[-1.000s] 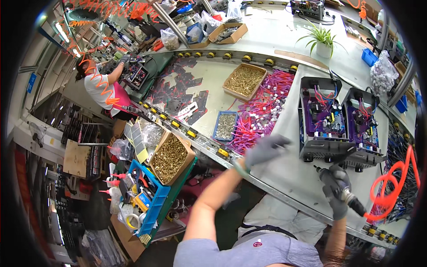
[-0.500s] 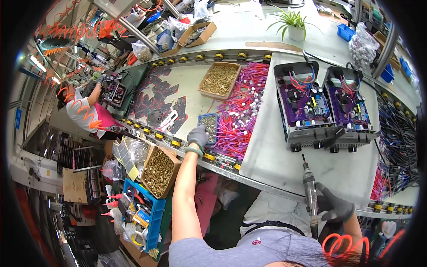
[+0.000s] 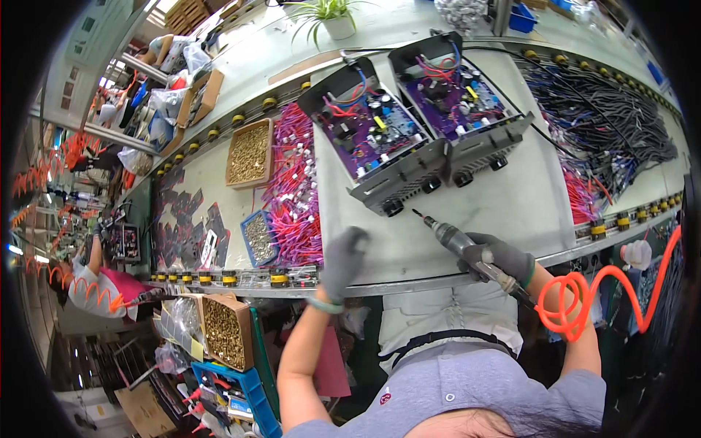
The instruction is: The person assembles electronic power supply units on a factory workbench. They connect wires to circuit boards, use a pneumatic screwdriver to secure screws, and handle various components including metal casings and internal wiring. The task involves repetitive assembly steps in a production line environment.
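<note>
In my gloved right hand (image 3: 505, 257) is a power screwdriver (image 3: 453, 239), its bit aimed up and left at the near side of two black-cased units. The left unit (image 3: 383, 133) and right unit (image 3: 458, 98) stand side by side with purple circuit boards and coloured wires exposed. The bit is apart from both. My gloved left hand (image 3: 344, 263), slightly blurred, hovers over the board's near-left edge with fingers curled; whatever it holds is hidden. Left of it sit a blue tray of small silver screws (image 3: 259, 239) and a heap of pink-purple wires (image 3: 294, 190).
A box of brass-coloured parts (image 3: 249, 153) lies beyond the blue tray. Black cables (image 3: 606, 109) pile up at right. An orange coiled hose (image 3: 569, 306) hangs by my right forearm. Another person (image 3: 102, 281) works at far left.
My left hand has left the blue screw tray and come right, toward the units. The screwdriver has risen over the work surface and tilted leftward, now gripped more fully. The view has turned.
</note>
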Available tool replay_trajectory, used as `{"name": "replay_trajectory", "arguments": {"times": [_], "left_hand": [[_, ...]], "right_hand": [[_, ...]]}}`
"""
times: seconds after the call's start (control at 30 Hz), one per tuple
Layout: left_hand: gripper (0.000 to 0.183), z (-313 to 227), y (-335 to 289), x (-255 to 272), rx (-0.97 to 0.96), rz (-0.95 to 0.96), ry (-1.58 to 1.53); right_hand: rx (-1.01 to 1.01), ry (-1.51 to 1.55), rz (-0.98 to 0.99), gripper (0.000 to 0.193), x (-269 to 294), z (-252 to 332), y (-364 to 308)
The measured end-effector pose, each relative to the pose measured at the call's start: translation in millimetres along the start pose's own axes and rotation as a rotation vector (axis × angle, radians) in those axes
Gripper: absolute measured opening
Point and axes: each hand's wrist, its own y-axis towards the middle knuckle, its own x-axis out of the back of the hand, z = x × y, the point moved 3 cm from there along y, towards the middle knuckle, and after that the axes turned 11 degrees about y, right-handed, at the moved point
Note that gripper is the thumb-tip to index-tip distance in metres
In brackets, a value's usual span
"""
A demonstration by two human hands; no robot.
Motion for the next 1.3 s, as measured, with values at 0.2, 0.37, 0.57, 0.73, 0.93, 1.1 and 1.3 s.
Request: {"name": "replay_trajectory", "arguments": {"times": [0.2,0.37,0.57,0.73,0.93,1.1,1.3], "left_hand": [[0.016,-72.1,19.1,-40.6,-0.143,0.263,0.443],[0.02,-38.0,16.5,-36.1,0.137,0.28,-0.185],[0.02,-50.3,5.6,-11.0,0.529,0.304,-0.547],[0.023,-51.3,0.3,-10.1,0.496,0.273,-0.99],[0.019,-51.7,-4.7,-11.7,0.448,0.363,-1.3],[0.02,-71.1,-2.2,-9.4,0.428,0.332,-1.289],[0.024,-81.0,1.3,-2.5,0.401,0.178,-1.08]], "right_hand": [[0.033,-0.372,-0.123,0.06,0.5,2.9,-37.0],[0.163,-0.486,-0.127,0.058,4.7,-17.7,-43.3],[0.209,-0.425,-0.009,0.053,-31.7,-19.9,-40.7],[0.199,-0.37,0.012,0.052,-46.5,-20.9,-36.7],[0.231,-0.425,0.019,0.052,-50.9,-24.3,-34.3],[0.245,-0.546,-0.032,0.055,-58.9,-15.0,-40.7],[0.198,-0.342,0.067,0.064,-64.5,-19.9,-37.5]]}}
